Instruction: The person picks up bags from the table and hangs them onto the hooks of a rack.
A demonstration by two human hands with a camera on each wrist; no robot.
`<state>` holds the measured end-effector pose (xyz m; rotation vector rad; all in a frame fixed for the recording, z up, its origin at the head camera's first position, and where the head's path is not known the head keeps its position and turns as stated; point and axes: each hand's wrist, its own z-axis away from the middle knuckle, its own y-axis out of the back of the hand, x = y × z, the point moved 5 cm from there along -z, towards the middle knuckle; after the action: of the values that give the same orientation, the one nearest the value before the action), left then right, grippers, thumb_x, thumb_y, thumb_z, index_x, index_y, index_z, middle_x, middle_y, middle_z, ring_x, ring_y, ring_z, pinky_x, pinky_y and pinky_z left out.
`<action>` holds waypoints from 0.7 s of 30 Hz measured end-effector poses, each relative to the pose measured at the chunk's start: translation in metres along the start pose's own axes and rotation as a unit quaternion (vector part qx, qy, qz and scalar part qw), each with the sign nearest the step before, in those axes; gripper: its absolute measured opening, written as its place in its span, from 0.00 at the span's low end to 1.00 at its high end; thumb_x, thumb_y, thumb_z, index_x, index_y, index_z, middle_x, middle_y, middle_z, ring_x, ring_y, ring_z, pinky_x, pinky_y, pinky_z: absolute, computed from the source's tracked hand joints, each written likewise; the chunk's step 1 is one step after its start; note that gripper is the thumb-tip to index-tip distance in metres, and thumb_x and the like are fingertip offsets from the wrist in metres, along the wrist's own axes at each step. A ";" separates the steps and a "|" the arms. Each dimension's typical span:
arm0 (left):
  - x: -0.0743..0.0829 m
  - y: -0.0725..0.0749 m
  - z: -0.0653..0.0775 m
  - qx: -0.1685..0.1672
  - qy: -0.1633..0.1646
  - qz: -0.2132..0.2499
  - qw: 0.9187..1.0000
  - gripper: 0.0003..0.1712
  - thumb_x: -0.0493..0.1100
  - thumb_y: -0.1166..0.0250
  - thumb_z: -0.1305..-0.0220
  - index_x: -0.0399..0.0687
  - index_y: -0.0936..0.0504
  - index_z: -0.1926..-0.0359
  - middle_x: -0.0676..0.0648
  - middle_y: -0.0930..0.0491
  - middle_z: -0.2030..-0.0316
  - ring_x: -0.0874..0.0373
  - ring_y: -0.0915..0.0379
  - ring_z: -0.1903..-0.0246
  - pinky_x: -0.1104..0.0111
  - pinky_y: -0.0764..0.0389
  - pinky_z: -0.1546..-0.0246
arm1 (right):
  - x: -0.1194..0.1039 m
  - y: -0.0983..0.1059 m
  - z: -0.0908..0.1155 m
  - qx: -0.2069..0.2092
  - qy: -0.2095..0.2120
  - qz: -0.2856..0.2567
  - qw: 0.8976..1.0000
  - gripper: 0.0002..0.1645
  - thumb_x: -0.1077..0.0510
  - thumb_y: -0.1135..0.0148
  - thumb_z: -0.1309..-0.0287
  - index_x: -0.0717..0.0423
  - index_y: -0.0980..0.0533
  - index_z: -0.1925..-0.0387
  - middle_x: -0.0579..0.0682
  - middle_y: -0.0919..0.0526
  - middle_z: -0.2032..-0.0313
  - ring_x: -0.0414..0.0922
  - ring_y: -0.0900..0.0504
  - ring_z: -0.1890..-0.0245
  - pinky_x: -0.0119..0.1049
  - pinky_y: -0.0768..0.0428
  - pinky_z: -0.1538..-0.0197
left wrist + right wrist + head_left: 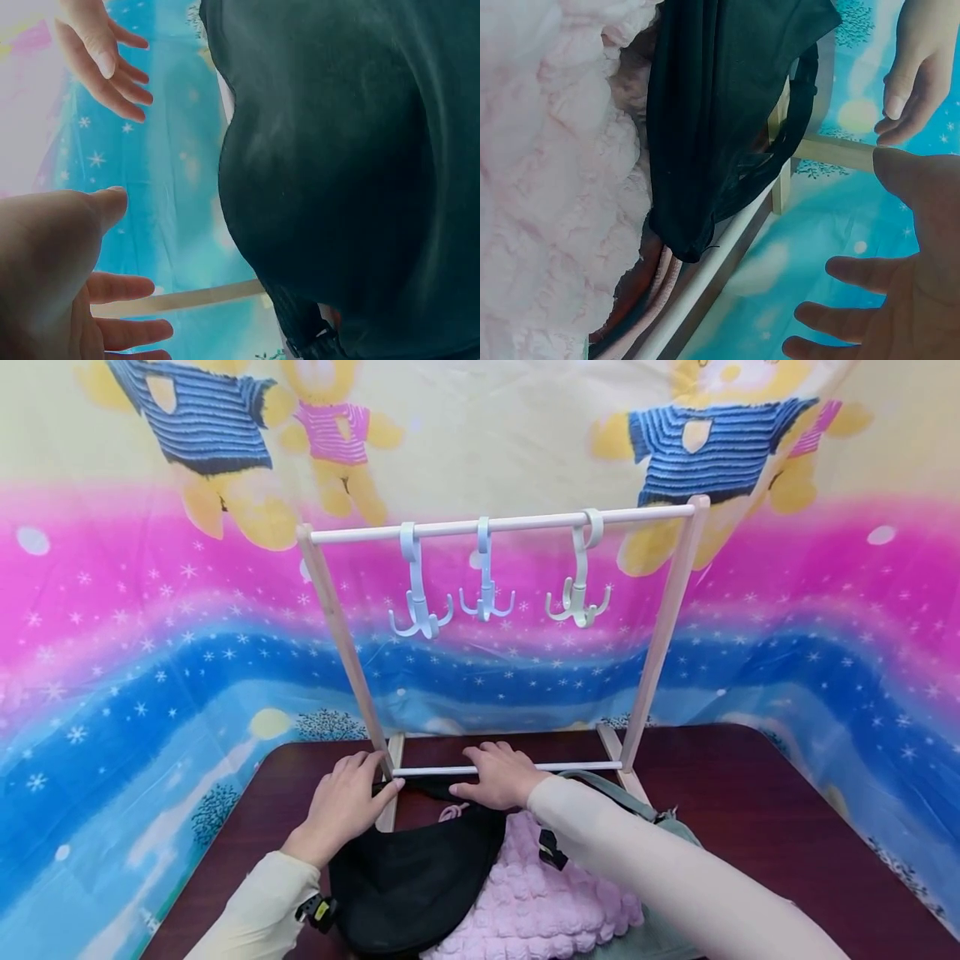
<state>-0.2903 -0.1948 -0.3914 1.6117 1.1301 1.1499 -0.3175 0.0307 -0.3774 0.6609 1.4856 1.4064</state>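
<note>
A black shoulder bag [420, 881] lies on the table below both hands, its strap reaching toward the rack's lower bar. My left hand [341, 802] hovers over the bag's left end beside the rack's left post, fingers extended. Farther right, my right hand [501, 777] is above the lower bar and the bag's right end, fingers loosely straight. Both wrist views show spread fingers apart from the black bag [330, 172], with nothing gripped. A puffy pink quilted bag [532, 902] sits beside the black one, partly under the right forearm. A grey-green bag [671, 827] is mostly hidden behind that arm.
A wooden rack [660, 635] stands at the back of the dark red table [750, 810]. Three pale hooks [418, 602] with several prongs hang from its white top bar [517, 524]. A patterned cloth [187, 652] covers the wall behind.
</note>
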 end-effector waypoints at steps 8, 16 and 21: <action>-0.010 -0.004 -0.005 -0.014 0.005 -0.002 1.000 0.36 0.60 0.38 0.30 0.39 0.27 0.33 0.32 0.26 0.36 0.34 0.30 0.36 0.40 0.25 0.42 | 0.001 -0.004 -0.003 -0.013 -0.005 -0.010 1.000 0.43 0.31 0.43 0.34 0.48 0.35 0.26 0.54 0.31 0.28 0.55 0.35 0.26 0.56 0.33 0.29; -0.022 -0.007 -0.012 -0.010 0.006 0.001 1.000 0.34 0.58 0.37 0.30 0.37 0.24 0.36 0.33 0.21 0.41 0.35 0.25 0.41 0.41 0.22 0.47 | 0.004 -0.005 -0.009 -0.019 -0.014 -0.010 1.000 0.41 0.31 0.43 0.34 0.48 0.32 0.28 0.52 0.25 0.32 0.53 0.28 0.31 0.54 0.27 0.33; -0.030 -0.012 -0.015 -0.033 0.009 0.001 0.999 0.34 0.58 0.38 0.30 0.37 0.25 0.36 0.33 0.22 0.40 0.35 0.25 0.42 0.41 0.22 0.47 | 0.007 -0.008 -0.014 -0.027 -0.019 -0.024 0.999 0.41 0.32 0.42 0.35 0.48 0.31 0.29 0.51 0.24 0.33 0.53 0.26 0.32 0.54 0.27 0.34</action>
<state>-0.3124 -0.2184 -0.4054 1.5556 1.0897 1.1933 -0.3314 0.0294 -0.3885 0.6114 1.4189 1.3852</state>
